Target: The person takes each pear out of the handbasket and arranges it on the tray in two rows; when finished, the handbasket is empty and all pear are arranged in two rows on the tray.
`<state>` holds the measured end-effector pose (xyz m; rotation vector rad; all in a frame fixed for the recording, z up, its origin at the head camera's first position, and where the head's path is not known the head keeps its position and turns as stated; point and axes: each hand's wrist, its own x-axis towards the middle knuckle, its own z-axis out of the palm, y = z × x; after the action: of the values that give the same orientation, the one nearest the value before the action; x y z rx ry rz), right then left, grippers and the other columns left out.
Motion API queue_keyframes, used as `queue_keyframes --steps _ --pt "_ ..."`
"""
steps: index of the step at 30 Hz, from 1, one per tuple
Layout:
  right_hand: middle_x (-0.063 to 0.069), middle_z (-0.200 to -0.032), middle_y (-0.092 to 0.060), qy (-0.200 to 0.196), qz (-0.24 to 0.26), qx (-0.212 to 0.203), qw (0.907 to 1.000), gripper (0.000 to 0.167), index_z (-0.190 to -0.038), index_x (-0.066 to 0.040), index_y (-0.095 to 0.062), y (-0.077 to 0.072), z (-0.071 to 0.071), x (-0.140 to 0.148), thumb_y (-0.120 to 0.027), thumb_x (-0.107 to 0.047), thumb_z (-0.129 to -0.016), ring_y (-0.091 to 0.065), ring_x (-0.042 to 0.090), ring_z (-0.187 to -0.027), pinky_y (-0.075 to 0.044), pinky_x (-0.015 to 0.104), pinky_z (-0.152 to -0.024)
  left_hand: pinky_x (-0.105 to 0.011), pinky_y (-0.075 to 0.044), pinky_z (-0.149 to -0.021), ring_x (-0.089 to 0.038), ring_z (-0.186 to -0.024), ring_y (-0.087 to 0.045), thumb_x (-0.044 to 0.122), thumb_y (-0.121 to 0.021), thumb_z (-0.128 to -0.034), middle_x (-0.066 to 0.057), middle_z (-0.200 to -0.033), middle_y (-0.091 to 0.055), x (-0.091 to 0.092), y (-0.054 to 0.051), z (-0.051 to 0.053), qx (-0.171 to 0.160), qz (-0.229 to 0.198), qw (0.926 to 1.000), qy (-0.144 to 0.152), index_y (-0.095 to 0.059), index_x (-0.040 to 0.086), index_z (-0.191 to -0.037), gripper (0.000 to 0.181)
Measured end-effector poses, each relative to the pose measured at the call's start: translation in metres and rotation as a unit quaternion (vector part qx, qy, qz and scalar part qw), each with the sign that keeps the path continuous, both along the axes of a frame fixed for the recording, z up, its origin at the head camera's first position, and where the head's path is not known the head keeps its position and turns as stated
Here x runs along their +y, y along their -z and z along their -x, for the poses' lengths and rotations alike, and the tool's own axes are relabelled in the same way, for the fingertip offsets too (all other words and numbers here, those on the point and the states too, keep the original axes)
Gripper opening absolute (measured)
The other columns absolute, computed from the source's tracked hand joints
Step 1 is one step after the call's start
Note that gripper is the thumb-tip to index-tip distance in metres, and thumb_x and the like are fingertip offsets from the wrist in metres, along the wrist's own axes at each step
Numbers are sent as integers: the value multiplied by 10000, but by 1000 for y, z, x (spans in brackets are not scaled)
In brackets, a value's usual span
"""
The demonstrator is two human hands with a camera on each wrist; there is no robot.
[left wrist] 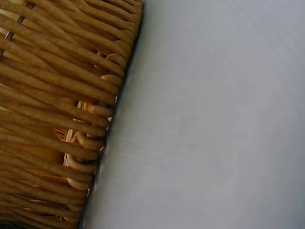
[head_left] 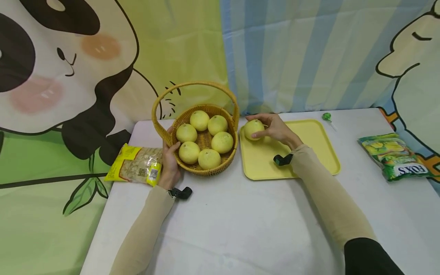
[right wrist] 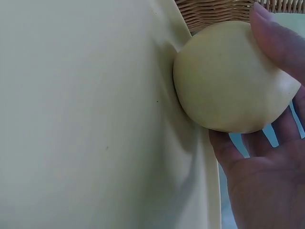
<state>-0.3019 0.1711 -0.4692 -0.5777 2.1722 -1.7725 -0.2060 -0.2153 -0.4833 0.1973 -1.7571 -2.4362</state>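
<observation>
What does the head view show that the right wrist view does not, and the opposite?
Only the head view: the left hand at the basket, six fruits inside it, a green lollipop, a yellow packet and a FOX'S packet. Only the right wrist view: the palm side of the right hand. Both: this hand gripping a round fruit, the tray, part of the basket.

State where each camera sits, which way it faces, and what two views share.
Head: worn on the head, facing forward and down at basket and tray; left hand, right hand and sleeves show.
Left wrist: worn there, facing the basket's weave and white tabletop; no hand visible.
Right wrist: worn there, facing the gripped fruit and tray; right hand shows.
Head and right wrist share that fruit.
</observation>
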Motion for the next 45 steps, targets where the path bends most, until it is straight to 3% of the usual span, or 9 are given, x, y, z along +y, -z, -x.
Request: queue_keyframes --steps 5,11,15,21,26,29,34,39,45 --pt "149 -1575 -561 -32 -1 93 10000 663 -1454 21 -604 -2 0 -4 -871 -4 -848 -463 243 -1520 -482 276 -1160 -391 -251 -1319 -171 -1549 -346 113 -460 -1074 10 -1688 -351 -3 0 0 8 -79 10000 -5 -380 288 -1627 585" --pt "212 -1617 -488 -139 231 205 9994 681 -1486 52 -557 -2 -3 -4 -832 59 -863 -425 287 -1545 -472 197 -1138 -395 -250 -1319 -168 -1549 -348 109 -467 -1069 25 -1688 -354 -2 -1 -1 30 -92 10000 8 -393 292 -1623 589" --pt "138 -1632 -496 -98 51 233 9997 751 -1534 -32 -545 -7 -7 -2 -851 37 -852 -413 298 -1549 -417 291 -1223 -405 -246 -1322 -171 -1558 -341 117 -468 -1069 43 -1697 -350 -2 -1 -1 0 48 10000 33 -401 318 -1622 592" --pt "65 -1642 -485 -25 -499 574 9971 783 -1556 -98 -540 -30 -17 2 -892 -93 -856 -334 249 -1597 -225 462 -1340 -396 -249 -1320 -161 -1557 -341 126 -474 -1071 42 -1695 -350 0 2 -1 -92 98 9999 -7 -404 324 -1618 587" --pt "85 -1467 -654 -60 -867 1035 9908 636 -1459 -124 -647 -62 -31 1 -889 -145 -871 -563 294 -1412 -378 530 -1252 -404 -247 -1322 -163 -1558 -347 115 -451 -1067 48 -1688 -367 0 4 -1 -42 125 9999 44 -386 341 -1618 599" --pt "102 -1340 -723 -330 -923 1339 9861 541 -1382 -123 -705 -80 -40 -7 -884 -130 -872 -658 311 -1256 -491 527 -1147 -406 -247 -1322 -167 -1558 -345 117 -455 -1068 44 -1688 -366 -1 3 0 -8 99 9999 29 -387 332 -1620 596" --pt "174 -1307 -732 -1132 -628 1673 9774 517 -1342 -46 -718 -99 -53 -31 -884 -65 -853 -682 367 -1214 -565 514 -1068 -403 -260 -1317 -172 -1553 -350 123 -474 -1069 32 -1689 -361 -1 2 -2 22 -15 10000 -28 -397 307 -1622 588" --pt "188 -1361 -707 -1754 -603 1594 9696 550 -1364 -57 -705 -99 -60 -59 -897 -110 -851 -674 310 -1268 -536 528 -1113 -402 -257 -1318 -175 -1554 -345 122 -466 -1074 25 -1692 -354 -1 2 -2 51 -23 10000 11 -386 308 -1630 591" --pt "127 -1430 -681 -2182 -800 1485 9612 640 -1419 -77 -670 -91 -58 -92 -920 -186 -839 -643 258 -1329 -510 487 -1152 -392 -246 -1321 -161 -1553 -354 106 -453 -1071 57 -1682 -379 -1 1 -2 160 -45 9999 25 -371 296 -1638 603"
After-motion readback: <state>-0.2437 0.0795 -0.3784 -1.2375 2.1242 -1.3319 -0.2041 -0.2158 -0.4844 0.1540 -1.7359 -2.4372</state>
